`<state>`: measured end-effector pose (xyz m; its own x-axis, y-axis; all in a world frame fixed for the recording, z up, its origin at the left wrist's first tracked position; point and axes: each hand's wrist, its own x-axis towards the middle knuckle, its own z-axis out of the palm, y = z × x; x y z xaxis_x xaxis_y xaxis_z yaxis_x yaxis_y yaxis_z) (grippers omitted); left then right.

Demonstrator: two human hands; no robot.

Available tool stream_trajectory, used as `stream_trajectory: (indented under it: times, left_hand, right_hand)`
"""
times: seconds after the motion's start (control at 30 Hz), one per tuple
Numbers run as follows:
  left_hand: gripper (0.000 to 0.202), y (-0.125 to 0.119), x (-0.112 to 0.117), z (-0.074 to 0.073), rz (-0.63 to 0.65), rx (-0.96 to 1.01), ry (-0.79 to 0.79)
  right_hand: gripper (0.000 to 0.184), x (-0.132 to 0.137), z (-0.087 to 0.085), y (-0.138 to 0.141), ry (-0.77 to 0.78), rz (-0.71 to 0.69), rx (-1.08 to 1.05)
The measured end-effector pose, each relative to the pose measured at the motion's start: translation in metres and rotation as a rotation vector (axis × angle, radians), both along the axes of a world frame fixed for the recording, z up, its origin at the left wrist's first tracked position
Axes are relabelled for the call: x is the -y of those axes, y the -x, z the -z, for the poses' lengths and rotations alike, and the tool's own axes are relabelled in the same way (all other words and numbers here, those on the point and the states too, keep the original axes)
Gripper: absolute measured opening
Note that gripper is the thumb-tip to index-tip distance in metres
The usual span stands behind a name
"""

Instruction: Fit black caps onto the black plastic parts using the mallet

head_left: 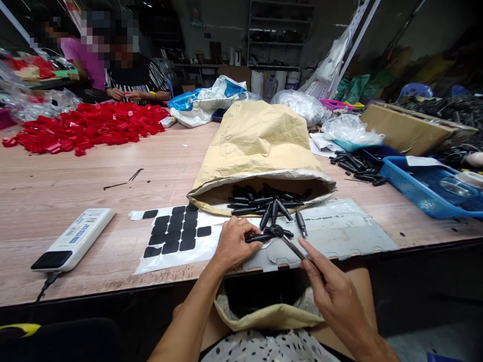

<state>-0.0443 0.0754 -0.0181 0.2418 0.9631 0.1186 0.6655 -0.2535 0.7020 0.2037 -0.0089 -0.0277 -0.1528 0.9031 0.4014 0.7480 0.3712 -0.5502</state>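
Note:
My left hand (237, 241) is closed around a black plastic tube (259, 238), held almost level at the table's front edge. In my right hand (332, 286) are slim metal tweezers (292, 247), pinched between thumb and fingers. Their tip meets a small rounded black piece (276, 231) at the tube's right end; whether it is gripped I cannot tell. Loose black tubes (301, 223) lie just beyond my hands, spilling from the mouth of a tan paper sack (260, 136). Left of my left hand lies a white sheet with rounded black stickers (173, 236).
An open sack (264, 319) rests on my lap below the edge. A white power bank (75, 239) with a cable lies left. Red plastic parts (90, 125) are heaped far left, where a co-worker (136, 80) sits. A blue basket (426, 186) stands right.

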Motion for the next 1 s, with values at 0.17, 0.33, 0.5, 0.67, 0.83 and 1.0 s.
stream_trajectory:
  times: [0.17, 0.33, 0.5, 0.67, 0.83, 1.0]
  left_hand:
    - [0.016, 0.000, 0.000, -0.003, 0.010, -0.017, 0.009]
    - [0.015, -0.001, 0.001, -0.005, 0.022, -0.031, 0.014]
    - [0.012, 0.001, -0.003, -0.004, 0.047, -0.022, 0.018]
    - [0.013, -0.004, 0.015, -0.017, 0.098, -0.084, -0.059]
    - [0.024, -0.020, 0.080, -0.009, 0.356, -0.027, -0.006]
    - [0.029, -0.023, 0.117, 0.034, 0.179, -0.365, 0.316]
  right_hand:
    - [0.034, -0.020, 0.003, -0.052, -0.129, 0.239, 0.118]
    - [0.036, -0.044, 0.016, -0.097, -0.149, 0.607, 0.398]
    - [0.033, -0.051, 0.029, -0.096, -0.189, 0.744, 0.560]
    - [0.032, -0.051, 0.032, -0.095, -0.215, 0.722, 0.566]
    - [0.032, -0.051, 0.031, -0.096, -0.222, 0.712, 0.586]
    - [0.028, -0.054, 0.034, -0.096, -0.252, 0.739, 0.580]
